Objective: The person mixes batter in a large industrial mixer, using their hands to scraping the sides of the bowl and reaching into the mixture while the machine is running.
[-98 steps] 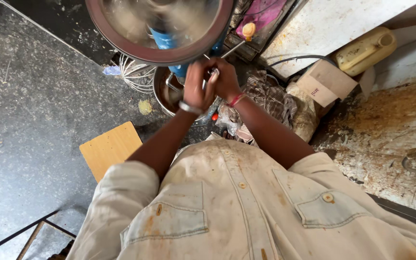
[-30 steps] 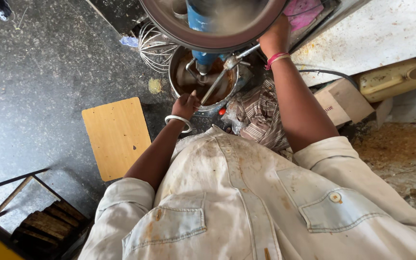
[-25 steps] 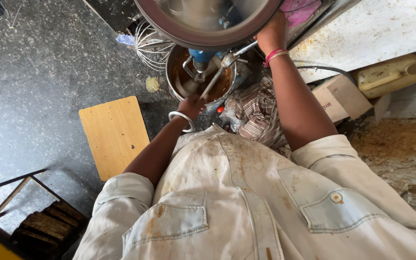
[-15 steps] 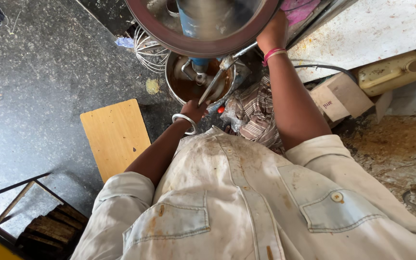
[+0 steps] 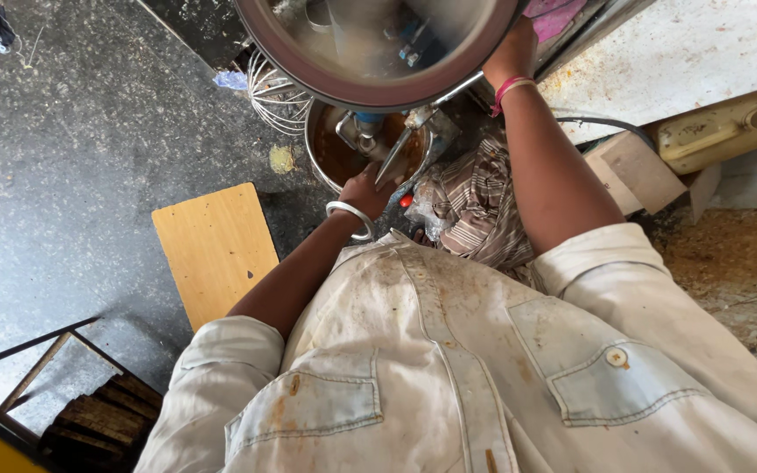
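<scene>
Two hands share the work at a floor-standing mixer. The left hand [image 5: 368,188], with a metal bangle at the wrist, rests on the near rim of the steel bowl [image 5: 319,151], fingers closed around the lower end of a long metal scraper [image 5: 393,156] that slants up across the bowl. The right hand [image 5: 512,54] reaches up to the edge of the large round metal pan [image 5: 370,83] held above the bowl; whether its fingers are curled over the rim or only pressed against it cannot be told, as the pan hides them.

The bowl sits on the dark floor directly below the pan, with brown mix on its inner wall and the mixer shaft at its centre. A wire whisk [image 5: 275,88] lies just beside it, a plywood board [image 5: 216,250] lies on the floor nearby, and a striped cloth [image 5: 475,206] is bunched against the bowl's right side.

For good execution, judged from this position:
1. Keep the pan centred over the bowl so nothing falls outside the rim
2. Keep the scraper clear of the shaft
3. Brace the left wrist on the rim for control
</scene>
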